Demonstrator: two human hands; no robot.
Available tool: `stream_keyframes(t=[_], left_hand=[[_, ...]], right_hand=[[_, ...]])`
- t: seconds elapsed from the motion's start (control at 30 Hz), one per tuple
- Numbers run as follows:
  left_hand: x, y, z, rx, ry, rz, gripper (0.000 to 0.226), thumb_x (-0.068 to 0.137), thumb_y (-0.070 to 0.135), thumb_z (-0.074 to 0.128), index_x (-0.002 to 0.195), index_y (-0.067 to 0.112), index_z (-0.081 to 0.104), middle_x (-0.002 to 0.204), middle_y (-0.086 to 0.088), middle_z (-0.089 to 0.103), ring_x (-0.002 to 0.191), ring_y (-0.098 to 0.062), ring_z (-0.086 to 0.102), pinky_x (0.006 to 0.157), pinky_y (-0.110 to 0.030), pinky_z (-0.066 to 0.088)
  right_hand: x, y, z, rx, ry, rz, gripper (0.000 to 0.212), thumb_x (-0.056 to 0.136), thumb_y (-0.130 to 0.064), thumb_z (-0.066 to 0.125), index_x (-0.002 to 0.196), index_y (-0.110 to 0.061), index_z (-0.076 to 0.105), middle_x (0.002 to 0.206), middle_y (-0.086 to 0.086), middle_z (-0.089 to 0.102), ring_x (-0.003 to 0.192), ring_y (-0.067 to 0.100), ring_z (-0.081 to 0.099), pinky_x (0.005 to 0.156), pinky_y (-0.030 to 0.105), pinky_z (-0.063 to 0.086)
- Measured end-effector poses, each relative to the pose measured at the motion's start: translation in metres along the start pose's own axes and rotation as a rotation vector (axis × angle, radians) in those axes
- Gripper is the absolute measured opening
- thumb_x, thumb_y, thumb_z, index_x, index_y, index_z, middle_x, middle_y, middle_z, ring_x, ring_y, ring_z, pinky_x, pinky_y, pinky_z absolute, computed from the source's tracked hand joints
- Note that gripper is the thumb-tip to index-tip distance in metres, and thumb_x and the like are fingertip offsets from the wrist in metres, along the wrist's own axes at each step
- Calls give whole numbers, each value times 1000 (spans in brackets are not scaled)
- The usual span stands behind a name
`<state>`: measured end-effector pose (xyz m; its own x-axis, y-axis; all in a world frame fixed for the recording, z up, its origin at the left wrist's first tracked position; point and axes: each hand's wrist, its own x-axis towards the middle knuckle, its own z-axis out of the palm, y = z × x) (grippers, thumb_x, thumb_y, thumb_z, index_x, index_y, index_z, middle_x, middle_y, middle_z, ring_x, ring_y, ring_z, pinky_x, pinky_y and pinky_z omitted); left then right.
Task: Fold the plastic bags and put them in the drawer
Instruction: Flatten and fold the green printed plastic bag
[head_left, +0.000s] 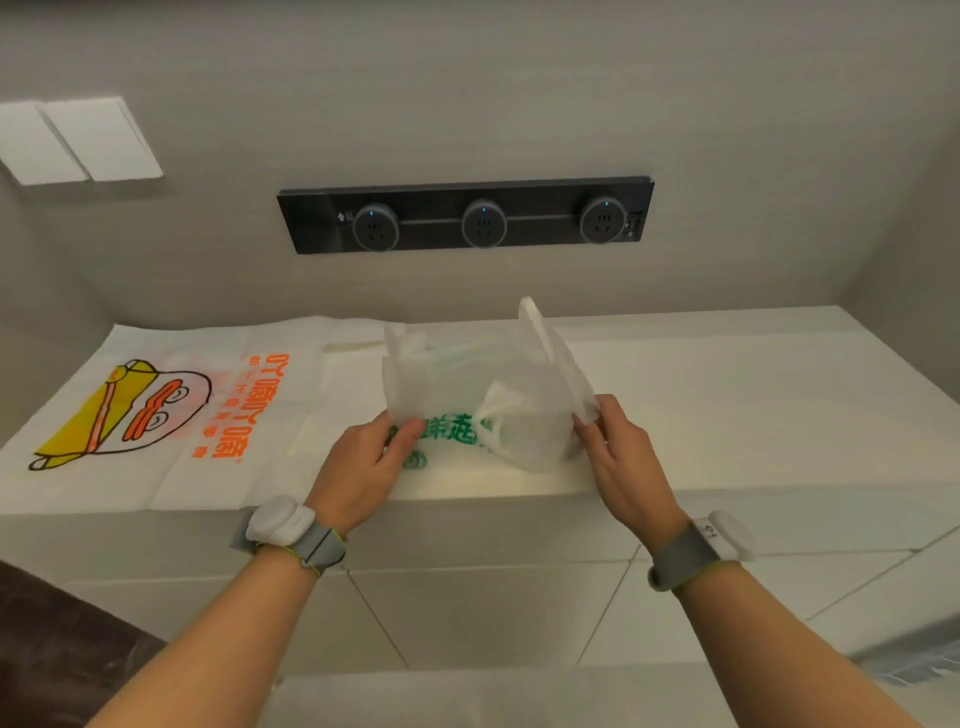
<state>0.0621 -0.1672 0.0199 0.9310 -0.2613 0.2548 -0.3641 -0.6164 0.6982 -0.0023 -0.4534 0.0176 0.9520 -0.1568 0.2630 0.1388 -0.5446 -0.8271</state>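
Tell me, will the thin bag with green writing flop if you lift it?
Probably floppy: the bag sags and crumples between the left hand and right hand. Likely very light, since fingertip pinches lift its edges. Its thin see-through film may slip.

- A home, likely a kitchen or utility corner.
- White counter (727, 395) against a plain grey wall (467, 78).
- Dark socket rail (540, 218) with three round outlets (484, 224) on the wall; white switch plates (78, 140) to its left.
- White cabinet fronts (467, 613) under the counter.
- A printed big bag (156, 415) and small bag (467, 384), shop carriers, at the counter.
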Motion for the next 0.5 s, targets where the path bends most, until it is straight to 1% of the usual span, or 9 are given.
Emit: stream_keyframes(t=[0.03,0.1,0.17,0.23,0.3,0.37,0.4,0.43,0.5], left_hand=[[5,1,1,-44,16,-23,35,98,55,45,80,28,57,66,4,61,64,-10,59,60,-34,41],[14,2,4,-123,52,-44,50,94,62,43,86,15,59,73,-8,64,69,-19,60,65,-38,46],[25,4,8,-192,106,-71,44,97,57,47,87,16,58,76,-11,62,68,-17,56,65,-33,45],[37,6,12,-212,155,-109,27,98,47,52,93,21,60,80,-11,62,68,-13,53,65,-29,43],[47,4,18,-169,182,-150,21,98,39,56,105,20,60,84,-13,61,69,-14,52,66,-27,43],[57,0,25,-124,197,-192,26,98,36,58,117,17,58,89,-10,61,74,-12,54,68,-22,44],[61,-1,28,-106,204,-204,30,97,35,59,121,16,57,90,-8,59,77,-12,54,70,-22,44],[64,-4,32,-78,209,-209,34,97,35,60,124,15,56,92,-6,58,79,-13,55,73,-24,45],[67,-12,39,13,196,-214,42,96,34,61,131,12,54,98,-4,54,84,-18,54,80,-32,47]], right_hand=[[5,-2,1,25,9,12,14,104,-30,43,97,-22,51,74,-8,59,65,1,55,56,16,38],[18,-3,4,63,18,33,31,102,-38,40,84,-14,50,69,-3,54,59,6,48,53,19,34],[31,2,5,61,37,47,47,100,-46,37,82,-5,52,71,10,57,61,18,48,56,31,37],[44,8,7,40,58,70,54,102,-46,35,80,-1,55,74,15,60,68,27,53,64,38,41],[55,14,11,-29,68,71,56,102,-47,32,69,-4,49,66,11,55,66,27,49,62,39,36],[66,22,14,-111,81,67,51,104,-42,34,61,-13,38,60,2,45,62,23,42,60,36,30],[71,25,15,-149,90,65,50,104,-40,35,60,-16,35,61,0,43,63,22,41,61,36,31],[75,29,16,-175,95,71,48,104,-38,36,61,-18,35,63,-1,43,64,22,42,63,36,33],[83,37,17,-202,92,102,43,104,-39,37,68,-18,46,73,0,50,73,23,49,68,35,37]])
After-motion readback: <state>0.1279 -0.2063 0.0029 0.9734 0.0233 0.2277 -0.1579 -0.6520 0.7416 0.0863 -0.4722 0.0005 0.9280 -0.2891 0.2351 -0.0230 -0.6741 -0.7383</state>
